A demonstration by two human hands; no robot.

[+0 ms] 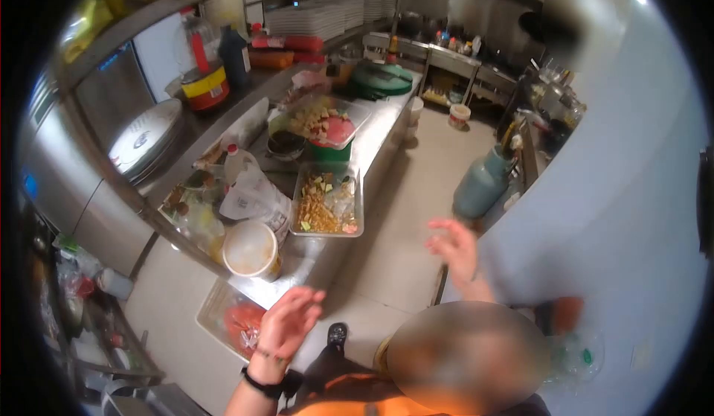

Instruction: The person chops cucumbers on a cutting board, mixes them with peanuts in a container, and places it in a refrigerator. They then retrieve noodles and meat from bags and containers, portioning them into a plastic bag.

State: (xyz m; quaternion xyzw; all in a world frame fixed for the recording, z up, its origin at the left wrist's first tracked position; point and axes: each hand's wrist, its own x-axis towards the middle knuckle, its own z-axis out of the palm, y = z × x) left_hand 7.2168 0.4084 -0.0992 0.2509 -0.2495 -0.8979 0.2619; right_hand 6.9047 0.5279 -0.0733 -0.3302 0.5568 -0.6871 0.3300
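Observation:
My left hand [292, 319], with a dark band on the wrist, is raised in front of me, its fingers loosely bent and nothing in them. Closest to it are a white bucket [251, 248] at the counter's near corner and, lower down, a bin [212, 306] holding something red in plastic. Out to the right, my right hand [455, 251] hangs in the air over the aisle floor, fingers apart and holding nothing. A metal tray [361, 219] of chopped food stands on the steel counter [316, 251], apart from both hands.
A grey-green gas cylinder [480, 185] stands by the right wall. Another food tray [355, 129] and a green lid [381, 79] are farther along the counter. Shelves with bags and bottles [78, 282] line the left. A small white bucket [459, 116] sits on the floor.

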